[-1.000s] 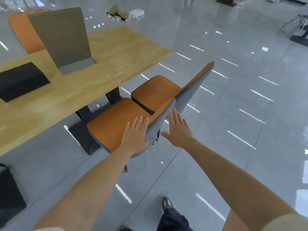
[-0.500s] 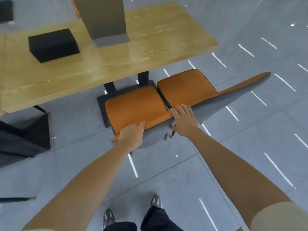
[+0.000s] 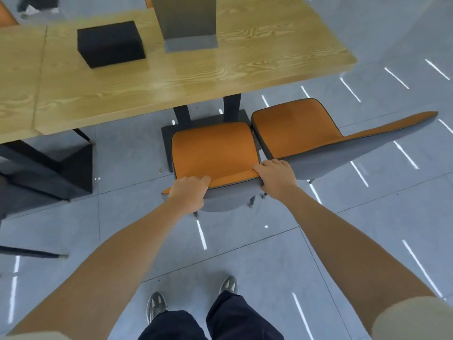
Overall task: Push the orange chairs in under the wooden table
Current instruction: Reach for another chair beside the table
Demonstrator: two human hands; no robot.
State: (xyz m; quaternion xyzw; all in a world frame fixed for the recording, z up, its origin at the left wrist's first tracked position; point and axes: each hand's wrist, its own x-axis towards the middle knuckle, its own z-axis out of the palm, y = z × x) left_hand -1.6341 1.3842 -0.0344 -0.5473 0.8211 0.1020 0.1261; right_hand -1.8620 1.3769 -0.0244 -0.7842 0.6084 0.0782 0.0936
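Two orange chairs with grey backs stand side by side in front of the wooden table (image 3: pixel 171 77). The near chair (image 3: pixel 213 150) faces the table, its seat just short of the table's edge. My left hand (image 3: pixel 188 192) grips the left part of its backrest top, and my right hand (image 3: pixel 277 175) grips the right end. The second chair (image 3: pixel 294 126) stands to the right, beyond the table's corner, its backrest stretching to the right.
A black box (image 3: pixel 110 44) and a grey upright board (image 3: pixel 188 20) stand on the table. Black table legs (image 3: pixel 230 104) and a base plate sit just ahead of the near chair. Dark furniture (image 3: pixel 44 168) lies at the left. My feet (image 3: pixel 157 305) stand on grey tiles.
Both hands went from open and reaching to closed on the near chair's backrest. My view has swung over the chair, and the table looks closer.
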